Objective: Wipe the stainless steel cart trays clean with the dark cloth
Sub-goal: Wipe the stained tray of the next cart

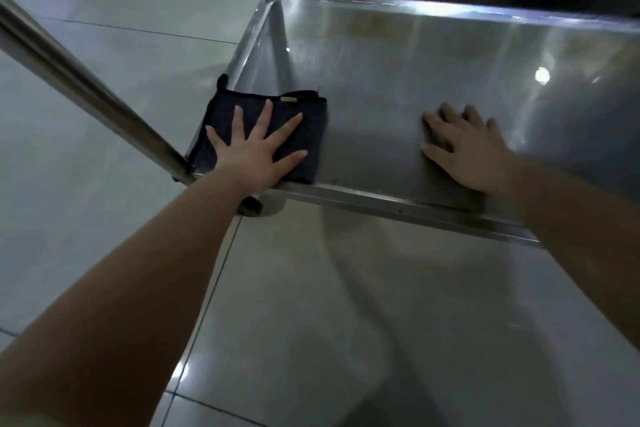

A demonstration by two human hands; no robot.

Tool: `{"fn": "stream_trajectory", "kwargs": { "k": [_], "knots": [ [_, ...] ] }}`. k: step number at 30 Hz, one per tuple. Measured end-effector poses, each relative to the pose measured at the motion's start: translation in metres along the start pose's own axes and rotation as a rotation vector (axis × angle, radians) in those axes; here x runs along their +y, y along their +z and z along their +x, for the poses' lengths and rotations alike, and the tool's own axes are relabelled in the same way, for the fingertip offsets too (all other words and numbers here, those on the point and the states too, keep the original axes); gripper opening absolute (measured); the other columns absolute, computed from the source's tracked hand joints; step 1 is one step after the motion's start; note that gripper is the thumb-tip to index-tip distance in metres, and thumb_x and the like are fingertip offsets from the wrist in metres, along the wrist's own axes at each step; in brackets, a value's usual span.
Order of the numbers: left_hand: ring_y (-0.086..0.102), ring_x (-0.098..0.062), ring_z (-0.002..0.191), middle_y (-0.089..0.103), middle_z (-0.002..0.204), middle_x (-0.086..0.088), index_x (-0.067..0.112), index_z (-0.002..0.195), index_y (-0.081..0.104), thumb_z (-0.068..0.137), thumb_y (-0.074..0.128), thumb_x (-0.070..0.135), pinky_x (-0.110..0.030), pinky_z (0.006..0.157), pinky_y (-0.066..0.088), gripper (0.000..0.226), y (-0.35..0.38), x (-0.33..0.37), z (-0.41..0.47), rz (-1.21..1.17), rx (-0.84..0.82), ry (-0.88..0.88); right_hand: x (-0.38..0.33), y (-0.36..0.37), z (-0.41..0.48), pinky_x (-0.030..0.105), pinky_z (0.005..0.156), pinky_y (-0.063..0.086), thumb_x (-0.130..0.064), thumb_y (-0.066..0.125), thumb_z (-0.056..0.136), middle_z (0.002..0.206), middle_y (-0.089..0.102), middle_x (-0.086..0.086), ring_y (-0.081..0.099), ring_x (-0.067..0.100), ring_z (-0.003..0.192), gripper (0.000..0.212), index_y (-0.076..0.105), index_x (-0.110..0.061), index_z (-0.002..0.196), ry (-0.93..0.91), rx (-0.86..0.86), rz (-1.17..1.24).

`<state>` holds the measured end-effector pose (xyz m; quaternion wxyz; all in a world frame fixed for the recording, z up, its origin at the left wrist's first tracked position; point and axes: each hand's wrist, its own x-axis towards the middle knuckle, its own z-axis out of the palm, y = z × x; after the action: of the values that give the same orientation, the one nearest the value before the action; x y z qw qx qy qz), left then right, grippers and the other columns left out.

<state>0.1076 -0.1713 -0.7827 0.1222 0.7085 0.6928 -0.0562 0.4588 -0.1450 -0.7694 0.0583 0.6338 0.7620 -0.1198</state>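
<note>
Noted steel cart tray point(415, 55) low above tiled floor point(311, 322). Found dark cloth point(225, 107) folded flat in its near-left corner, by the post point(86, 90), likely for working that edge. Saw left hand point(252, 152) pressing cloth, fingers point(265, 114) spread straight, gripping nothing. Saw right hand point(471, 152) flat on bare steel, fingers extended, probably bracing.

Dim, soft-focus view; lamp glare spots the tray point(381, 55).

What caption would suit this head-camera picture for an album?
Left hand presses the dark cloth flat in the near left corner of the steel cart tray; right hand rests on bare metal.
</note>
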Motion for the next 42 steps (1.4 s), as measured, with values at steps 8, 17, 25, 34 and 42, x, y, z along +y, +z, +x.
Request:
{"fn": "stream_trajectory", "kwargs": {
  "k": [8, 17, 25, 34, 42],
  "knots": [
    [-0.027, -0.042, 0.142, -0.031, 0.157, 0.010, 0.069, 0.127, -0.031, 0.078, 0.005, 0.086, -0.080, 0.099, -0.010, 0.063, 0.003, 0.078, -0.009, 0.064, -0.085, -0.004, 0.024, 0.026, -0.063, 0.060, 0.115, -0.002, -0.054, 0.008, 0.099, 0.163, -0.009, -0.009, -0.008, 0.033, 0.148, 0.055, -0.006, -0.044, 0.151, 0.111, 0.018, -0.054],
    [-0.031, -0.042, 0.140, -0.031, 0.157, 0.008, 0.061, 0.140, -0.019, 0.081, 0.011, 0.085, -0.079, 0.093, -0.019, 0.070, 0.023, 0.231, -0.015, 0.020, -0.109, 0.137, 0.036, 0.032, -0.062, 0.056, 0.117, 0.000, -0.040, 0.018, 0.104, 0.163, -0.001, -0.013, -0.003, 0.025, 0.149, 0.055, 0.002, -0.031, 0.155, 0.116, 0.117, 0.003],
    [-0.024, -0.032, 0.145, -0.029, 0.156, 0.019, 0.076, 0.121, -0.027, 0.066, 0.008, 0.093, -0.076, 0.105, -0.008, 0.067, -0.002, 0.090, -0.018, 0.039, -0.125, -0.059, 0.037, 0.028, -0.063, 0.057, 0.117, -0.003, -0.046, 0.019, 0.103, 0.163, 0.004, -0.010, -0.002, 0.028, 0.149, 0.054, 0.009, -0.033, 0.155, 0.088, 0.131, 0.078],
    [-0.024, -0.043, 0.143, -0.031, 0.157, 0.012, 0.069, 0.131, -0.025, 0.075, 0.010, 0.090, -0.079, 0.100, -0.008, 0.069, 0.009, 0.126, -0.017, 0.051, -0.113, -0.052, 0.023, 0.035, -0.062, 0.060, 0.113, -0.006, -0.045, 0.011, 0.102, 0.163, -0.004, -0.009, -0.006, 0.033, 0.149, 0.055, 0.000, -0.032, 0.155, 0.132, 0.113, -0.002],
    [-0.028, -0.037, 0.143, -0.023, 0.159, 0.016, 0.068, 0.137, -0.014, 0.073, 0.012, 0.091, -0.074, 0.095, -0.022, 0.072, 0.026, 0.214, -0.035, -0.021, -0.074, 0.140, 0.019, 0.031, -0.069, 0.054, 0.118, -0.008, -0.050, 0.010, 0.102, 0.161, -0.021, 0.002, -0.019, 0.044, 0.144, 0.055, -0.011, -0.038, 0.152, 0.228, 0.048, 0.002]
  ]
}}
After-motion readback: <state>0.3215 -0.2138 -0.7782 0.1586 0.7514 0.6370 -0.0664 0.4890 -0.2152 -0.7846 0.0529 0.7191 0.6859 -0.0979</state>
